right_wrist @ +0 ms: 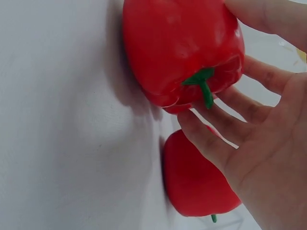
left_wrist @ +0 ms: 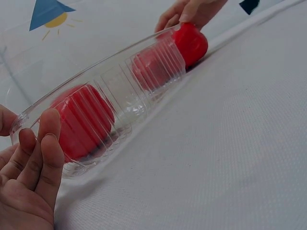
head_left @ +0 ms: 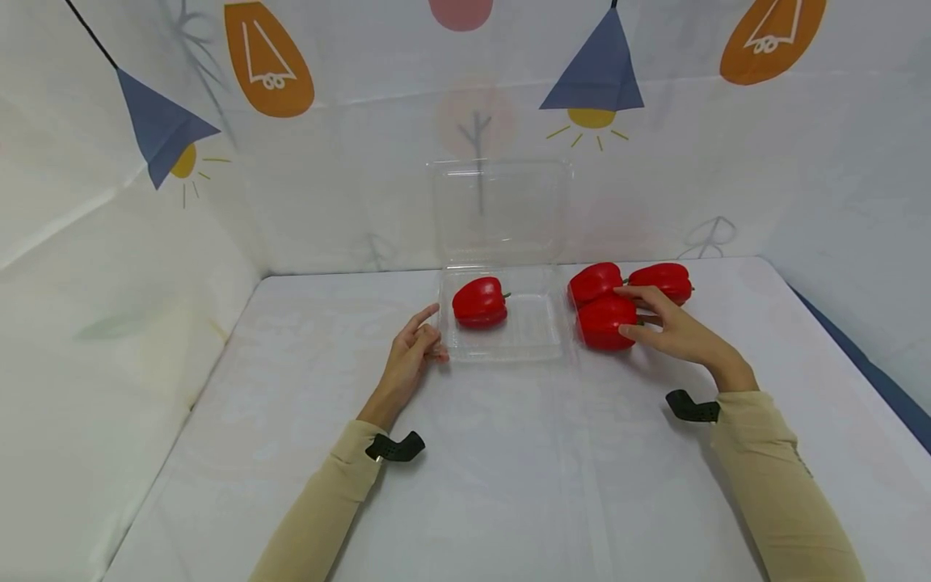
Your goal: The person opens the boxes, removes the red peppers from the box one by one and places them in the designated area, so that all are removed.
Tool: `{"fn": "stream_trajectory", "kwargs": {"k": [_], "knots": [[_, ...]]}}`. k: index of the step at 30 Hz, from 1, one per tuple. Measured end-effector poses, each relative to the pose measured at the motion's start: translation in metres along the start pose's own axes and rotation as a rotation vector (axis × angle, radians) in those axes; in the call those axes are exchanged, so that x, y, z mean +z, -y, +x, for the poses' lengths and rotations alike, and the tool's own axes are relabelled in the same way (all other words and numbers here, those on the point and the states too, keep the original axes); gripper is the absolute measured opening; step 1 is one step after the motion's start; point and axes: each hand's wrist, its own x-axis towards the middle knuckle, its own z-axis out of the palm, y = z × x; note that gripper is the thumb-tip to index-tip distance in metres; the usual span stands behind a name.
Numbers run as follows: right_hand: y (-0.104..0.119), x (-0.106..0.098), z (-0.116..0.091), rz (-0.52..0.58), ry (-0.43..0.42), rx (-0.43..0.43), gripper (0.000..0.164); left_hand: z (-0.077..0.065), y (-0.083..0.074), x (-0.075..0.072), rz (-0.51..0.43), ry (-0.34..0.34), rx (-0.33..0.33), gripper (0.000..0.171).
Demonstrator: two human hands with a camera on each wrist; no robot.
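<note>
At the left side of a clear plastic clamshell container (head_left: 502, 356), my left hand (head_left: 409, 356) has its fingertips right at the edge, the fingers loosely bent. One red bell pepper (head_left: 480, 304) lies in the left part of the container, its stem to the right. My right hand (head_left: 676, 327) holds another red bell pepper (head_left: 605, 322) just right of the container, thumb on the near side and fingers behind. The green stem (right_wrist: 205, 88) of this pepper faces the palm in the right wrist view. In the left wrist view, the container's ridged wall (left_wrist: 120, 105) partly covers the peppers.
Two more red bell peppers lie by my right hand: one behind the held pepper (head_left: 594, 283), one farther right (head_left: 662, 280). The container's raised lid (head_left: 502, 212) stands open before the patterned curtain (head_left: 364, 186). White cloth (head_left: 494, 469) covers the table.
</note>
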Motion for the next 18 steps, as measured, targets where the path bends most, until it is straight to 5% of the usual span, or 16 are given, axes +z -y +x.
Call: {"fn": "stream_trajectory", "kwargs": {"k": [18], "knots": [[0.0073,-0.0013,-0.0007,-0.097,-0.089,-0.089,0.059,-0.0002,0.0004,-0.0005,-0.002,0.005,0.002,0.048]]}}
